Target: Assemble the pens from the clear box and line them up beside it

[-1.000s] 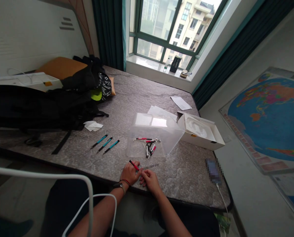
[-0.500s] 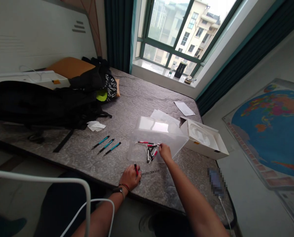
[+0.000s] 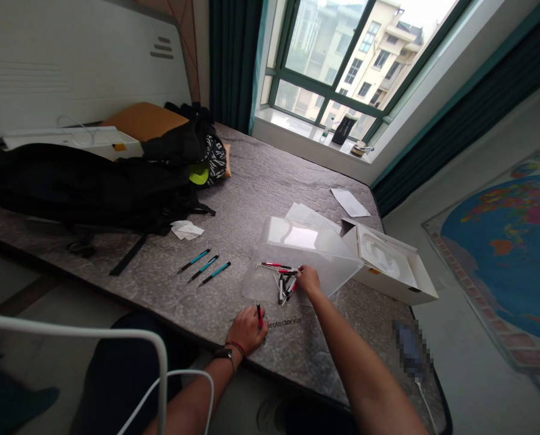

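My left hand (image 3: 247, 331) rests at the near edge of the mattress (image 3: 252, 181), closed around a red-and-black pen (image 3: 260, 314) that points up and away. My right hand (image 3: 308, 281) reaches into the open side of a clear plastic box (image 3: 306, 257) lying on the mattress, its fingers pinched at several red, black and silver pens (image 3: 282, 279) that lie inside. Whether it has one lifted I cannot make out. Three teal-and-black pens (image 3: 204, 266) lie side by side on the mattress left of the box.
A black bag and dark clothes (image 3: 93, 184) fill the left part of the mattress, with crumpled tissue (image 3: 186, 229) beside them. An open white box (image 3: 390, 261) and papers (image 3: 349, 202) lie to the right. A phone on a cable (image 3: 410, 356) sits near the right corner. A white chair frame (image 3: 116, 338) is in front of me.
A second ago both hands met at the near edge around the red pen. My right hand then left it and reached forward into the clear box, where it stays; my left hand keeps the pen.
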Demonstrator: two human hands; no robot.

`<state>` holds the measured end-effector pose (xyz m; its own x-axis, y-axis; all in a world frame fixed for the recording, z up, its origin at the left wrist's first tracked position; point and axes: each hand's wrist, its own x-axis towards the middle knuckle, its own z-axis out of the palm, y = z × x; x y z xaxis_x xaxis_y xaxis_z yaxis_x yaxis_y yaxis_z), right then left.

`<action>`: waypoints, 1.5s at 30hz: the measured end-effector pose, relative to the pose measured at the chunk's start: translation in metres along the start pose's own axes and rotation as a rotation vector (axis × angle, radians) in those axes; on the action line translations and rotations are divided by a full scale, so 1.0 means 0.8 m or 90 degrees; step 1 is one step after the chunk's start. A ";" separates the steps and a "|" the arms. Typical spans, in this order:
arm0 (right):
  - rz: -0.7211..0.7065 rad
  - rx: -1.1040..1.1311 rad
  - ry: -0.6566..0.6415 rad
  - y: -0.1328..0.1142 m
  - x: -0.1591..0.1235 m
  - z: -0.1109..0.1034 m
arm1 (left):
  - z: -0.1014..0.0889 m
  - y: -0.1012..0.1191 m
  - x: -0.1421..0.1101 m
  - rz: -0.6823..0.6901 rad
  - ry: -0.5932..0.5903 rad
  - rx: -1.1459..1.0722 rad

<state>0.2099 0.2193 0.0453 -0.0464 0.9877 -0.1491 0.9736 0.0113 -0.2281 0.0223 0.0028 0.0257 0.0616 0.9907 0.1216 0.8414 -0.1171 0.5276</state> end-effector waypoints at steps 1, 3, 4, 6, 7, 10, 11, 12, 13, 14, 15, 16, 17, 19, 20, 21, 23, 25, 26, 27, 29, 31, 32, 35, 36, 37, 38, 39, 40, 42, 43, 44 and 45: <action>-0.010 -0.005 0.000 0.001 -0.001 -0.001 | 0.000 0.000 0.000 -0.001 0.000 0.000; -0.020 -0.014 0.011 0.002 -0.002 -0.004 | 0.000 0.000 0.000 -0.004 -0.002 0.003; -0.021 -0.015 0.023 0.003 -0.002 -0.006 | 0.001 -0.001 0.000 -0.005 -0.002 0.004; -0.017 -0.018 0.048 0.005 -0.001 -0.008 | 0.001 -0.001 0.000 -0.005 0.000 0.004; -0.018 -0.020 0.054 0.005 0.000 -0.009 | 0.001 -0.001 0.000 -0.004 0.001 0.005; -0.040 -0.039 0.037 0.005 0.003 -0.010 | 0.002 -0.002 0.000 0.000 0.005 0.009; -0.050 -0.050 0.024 0.005 0.004 -0.011 | 0.002 -0.002 0.000 0.001 0.005 0.012; -0.060 -0.063 0.011 0.005 0.005 -0.011 | 0.003 -0.002 0.000 0.001 0.005 0.015; -0.069 -0.076 -0.001 0.005 0.006 -0.012 | 0.003 -0.002 -0.001 0.001 0.004 0.017; -0.079 -0.089 -0.012 0.006 0.008 -0.013 | 0.002 -0.002 -0.001 0.000 0.003 0.019; -0.090 -0.102 -0.024 0.006 0.009 -0.014 | 0.002 -0.002 -0.001 -0.001 0.002 0.019; -0.103 -0.117 -0.037 0.007 0.011 -0.016 | 0.002 -0.002 -0.001 -0.002 0.000 0.018; -0.118 -0.131 -0.050 0.007 0.013 -0.017 | 0.002 -0.002 0.000 -0.002 -0.001 0.017; -0.145 -0.155 -0.076 0.007 0.017 -0.020 | 0.001 -0.002 0.000 -0.005 -0.003 0.016; -0.153 -0.163 -0.087 0.007 0.019 -0.022 | 0.001 -0.002 0.000 -0.007 -0.004 0.015; -0.158 -0.168 -0.096 0.007 0.021 -0.023 | 0.001 -0.002 0.000 -0.009 -0.005 0.014; -0.158 -0.171 -0.111 0.004 0.026 -0.025 | 0.000 -0.002 0.000 -0.013 -0.007 0.012; -0.153 -0.171 -0.127 0.001 0.031 -0.028 | 0.000 -0.002 0.000 -0.012 -0.006 0.010; -0.148 -0.167 -0.134 -0.001 0.033 -0.030 | 0.000 -0.002 0.000 -0.010 -0.005 0.010; -0.144 -0.162 -0.139 -0.003 0.034 -0.033 | 0.000 -0.001 0.000 -0.008 -0.003 0.011; -0.139 -0.152 -0.137 -0.005 0.033 -0.041 | 0.000 -0.001 0.000 -0.007 0.002 0.015; -0.128 -0.114 -0.102 -0.006 0.021 -0.047 | 0.000 -0.001 0.000 -0.006 0.005 0.019; -0.111 -0.057 -0.079 -0.005 0.009 -0.047 | 0.000 -0.001 0.000 -0.006 0.008 0.020; -0.021 0.321 -0.061 -0.008 -0.050 -0.033 | 0.003 -0.001 0.000 0.000 0.016 0.016; 0.006 0.480 -0.091 -0.011 -0.075 -0.022 | 0.004 -0.002 0.000 0.003 0.019 0.015; 0.032 0.623 -0.117 -0.017 -0.102 -0.009 | 0.004 -0.002 0.000 0.005 0.021 0.014; 0.058 0.736 -0.136 -0.025 -0.127 0.005 | 0.005 -0.003 0.000 0.008 0.024 0.014; 0.084 0.826 -0.145 -0.035 -0.150 0.020 | 0.007 -0.003 0.000 0.010 0.025 0.016; 0.109 0.900 -0.147 -0.046 -0.169 0.033 | 0.008 -0.004 0.000 0.011 0.026 0.019; 0.154 1.002 -0.138 -0.069 -0.194 0.054 | 0.009 -0.004 0.000 0.013 0.027 0.029; 0.168 1.030 -0.118 -0.079 -0.200 0.060 | 0.010 -0.004 0.000 0.013 0.027 0.034; 0.175 1.043 -0.097 -0.088 -0.202 0.063 | 0.010 -0.004 0.000 0.014 0.028 0.040; 0.173 1.044 -0.077 -0.095 -0.202 0.062 | 0.011 -0.003 0.000 0.016 0.029 0.044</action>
<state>0.1325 0.0514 0.0386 -0.0184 0.9159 -0.4011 -0.2928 -0.3885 -0.8737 0.0246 0.0040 0.0171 0.0599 0.9832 0.1724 0.8748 -0.1349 0.4653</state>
